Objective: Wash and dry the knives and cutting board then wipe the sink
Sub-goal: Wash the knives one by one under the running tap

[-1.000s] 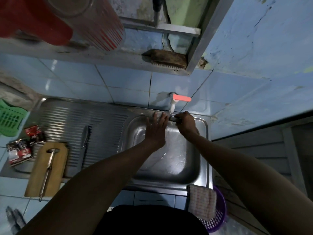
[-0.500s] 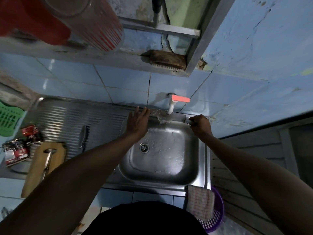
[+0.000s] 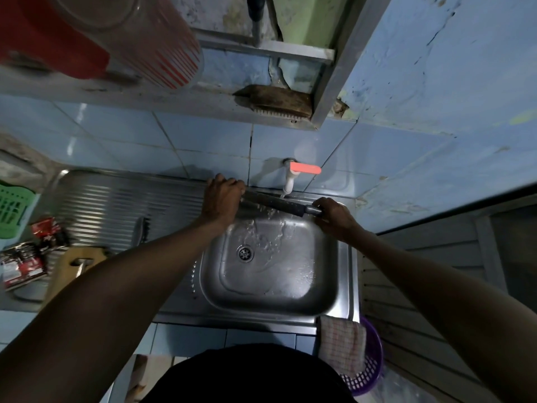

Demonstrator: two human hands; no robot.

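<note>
Tip of the long dark-bladed kitchen knife [image 3: 274,202] is hidden under the left hand [image 3: 221,199]; its handle is buried in the right hand [image 3: 334,213], only the metal bolster shown. The wooden cutting board [image 3: 68,267] on the ribbed drainboard is half covered by the left forearm. Knife is held level over the back of the stainless steel sink basin [image 3: 270,301], under the white tap with red lever [image 3: 293,175], long axis left-right, tip left. Handle is gripped by the right fist; blade end is pinched by curled left fingers. Versus 0.5 s ago: left fingers were flat, now closed; more blade is exposed.
</note>
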